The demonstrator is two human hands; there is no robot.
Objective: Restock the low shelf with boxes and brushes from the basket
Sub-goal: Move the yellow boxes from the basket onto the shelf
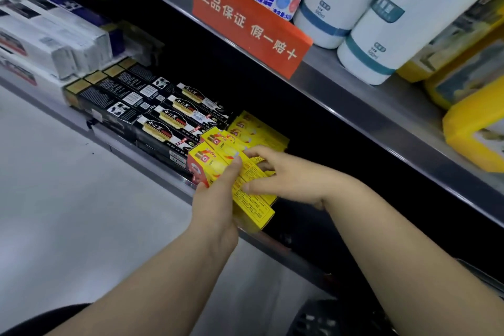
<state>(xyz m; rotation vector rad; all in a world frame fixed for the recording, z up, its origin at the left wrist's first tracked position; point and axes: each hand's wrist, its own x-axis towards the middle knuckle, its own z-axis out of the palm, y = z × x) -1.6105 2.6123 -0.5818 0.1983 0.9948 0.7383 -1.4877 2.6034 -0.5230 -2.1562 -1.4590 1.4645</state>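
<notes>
Several long yellow boxes (252,200) lie at the front of the low shelf (152,165), and more yellow boxes (259,131) are stacked just behind them. My left hand (215,204) grips the front boxes from the left, its thumb on top of them. From the right, my right hand (281,174) holds the same boxes with its fingers curled over their upper edge. A dark basket (313,319) shows at the bottom edge, partly hidden. No brushes are in sight.
Black boxes (152,109) fill the low shelf to the left, with white and blue boxes (54,33) beyond. The shelf above carries an orange sign (248,22), white bottles (381,27) and yellow packs (471,123). Grey floor (68,199) lies at the left.
</notes>
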